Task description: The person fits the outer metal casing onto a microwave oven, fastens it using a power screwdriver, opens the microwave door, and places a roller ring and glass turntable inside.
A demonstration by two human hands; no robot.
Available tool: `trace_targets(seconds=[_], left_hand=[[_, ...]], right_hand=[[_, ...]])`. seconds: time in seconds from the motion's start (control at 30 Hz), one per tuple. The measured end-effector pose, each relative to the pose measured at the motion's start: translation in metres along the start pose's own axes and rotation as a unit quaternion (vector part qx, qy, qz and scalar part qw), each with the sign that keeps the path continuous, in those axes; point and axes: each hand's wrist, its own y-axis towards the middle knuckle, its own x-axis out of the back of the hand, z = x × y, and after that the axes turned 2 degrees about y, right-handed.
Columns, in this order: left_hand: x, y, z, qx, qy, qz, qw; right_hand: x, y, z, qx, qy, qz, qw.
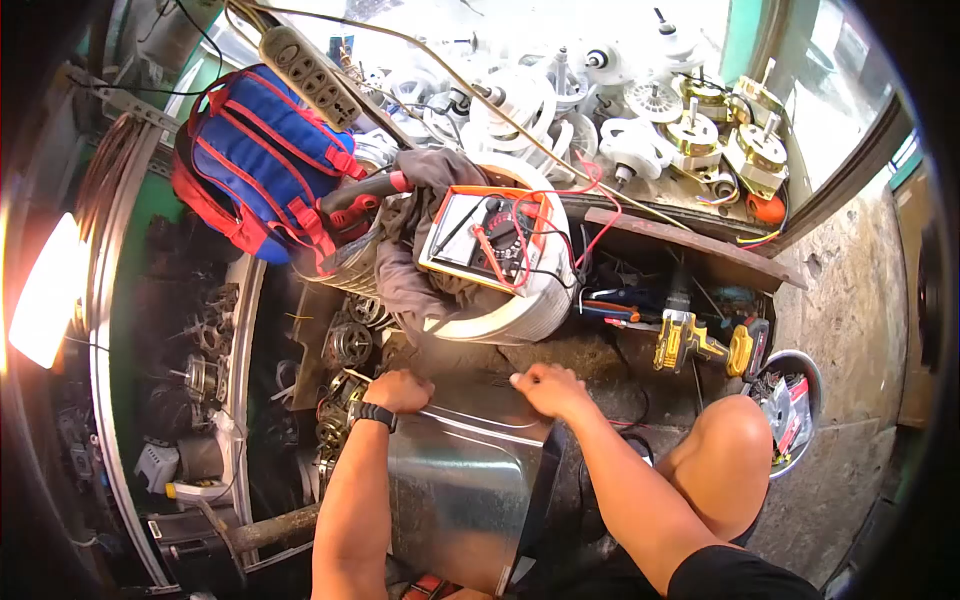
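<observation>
Left hand and right hand are sitting half-curled by a silver sheet-metal panel, grip unclear; what's done or left isn't showing.

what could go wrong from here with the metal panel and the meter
The left hand and right hand are bare at the far edge of the metal panel; if that edge is sharp, it might nick a finger. The red lead loops out from the multimeter, so a snag could perhaps drag the meter off its perch.
</observation>
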Motion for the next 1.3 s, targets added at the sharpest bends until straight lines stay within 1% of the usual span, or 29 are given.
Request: trace_targets(seconds=[0.03,0.07,0.1,0.17,0.2,0.23,0.27,0.3,0.37,0.43,0.5,0.6,0.7,0.83,0.9,0.93,1.0,1.03,1.1,1.23,1.3], left_hand=[[0.000,-0.005,-0.003,0.006,-0.007,-0.001,1.000],[0.005,-0.016,-0.011,0.008,-0.003,-0.002,1.000],[0.015,-0.032,-0.023,0.015,0.003,0.001,1.000],[0.021,-0.048,-0.026,0.027,0.014,0.007,1.000],[0.017,-0.052,-0.023,0.011,-0.011,-0.006,1.000],[0.017,-0.059,-0.025,-0.006,-0.037,-0.021,0.999],[0.021,-0.064,-0.029,0.002,-0.038,0.000,0.999],[0.018,-0.064,-0.030,0.001,-0.038,-0.004,0.999],[0.005,-0.058,-0.023,-0.031,-0.008,-0.006,0.999],[0.001,-0.057,-0.023,-0.025,-0.005,-0.006,1.000],[-0.001,-0.059,-0.024,-0.021,0.003,-0.004,1.000],[0.001,-0.070,-0.032,-0.014,0.000,-0.016,1.000],[0.008,-0.083,-0.042,0.005,0.009,-0.025,1.000],[0.009,-0.079,-0.045,-0.013,0.008,-0.032,0.999],[0.011,-0.078,-0.049,0.013,-0.031,-0.021,0.999],[0.010,-0.076,-0.049,0.012,-0.032,-0.021,0.999],[0.006,-0.070,-0.045,0.041,-0.051,-0.037,0.997],[0.000,-0.063,-0.039,0.042,-0.051,-0.036,0.997],[-0.005,-0.058,-0.035,0.041,-0.037,-0.061,0.997],[-0.007,-0.062,-0.035,0.032,-0.026,-0.083,0.996],[-0.023,-0.050,-0.023,0.006,-0.001,-0.153,0.988]], right_hand=[[-0.007,0.010,-0.016,-0.014,-0.013,-0.068,0.998],[-0.016,0.020,-0.034,-0.039,-0.024,-0.092,0.995],[-0.020,0.030,-0.050,-0.034,-0.019,-0.092,0.995],[-0.029,0.039,-0.071,-0.014,0.096,0.008,0.995],[-0.015,0.024,-0.063,-0.015,0.060,0.032,0.998],[-0.008,0.015,-0.057,-0.013,0.059,0.034,0.998],[0.000,0.007,-0.053,-0.022,0.022,0.042,0.999],[0.006,0.000,-0.051,-0.032,-0.015,0.049,0.998],[0.011,-0.011,-0.053,-0.021,-0.032,0.045,0.998],[0.019,-0.022,-0.054,-0.010,-0.052,0.043,0.998],[0.028,-0.030,-0.054,-0.015,-0.067,0.083,0.994],[0.033,-0.040,-0.054,-0.018,-0.070,0.092,0.993],[0.038,-0.045,-0.051,-0.009,-0.100,0.086,0.991],[0.034,-0.042,-0.050,-0.009,-0.118,0.091,0.989],[0.022,-0.032,-0.059,0.006,-0.118,0.060,0.991],[0.017,-0.027,-0.061,0.005,-0.119,0.059,0.991],[0.009,-0.018,-0.065,0.020,-0.122,0.085,0.989],[0.006,-0.018,-0.065,0.020,-0.121,0.086,0.989],[0.000,-0.016,-0.066,0.066,-0.072,0.059,0.993],[-0.014,-0.012,-0.069,0.086,-0.031,0.025,0.996],[-0.014,-0.016,-0.067,0.075,-0.002,0.008,0.997]])
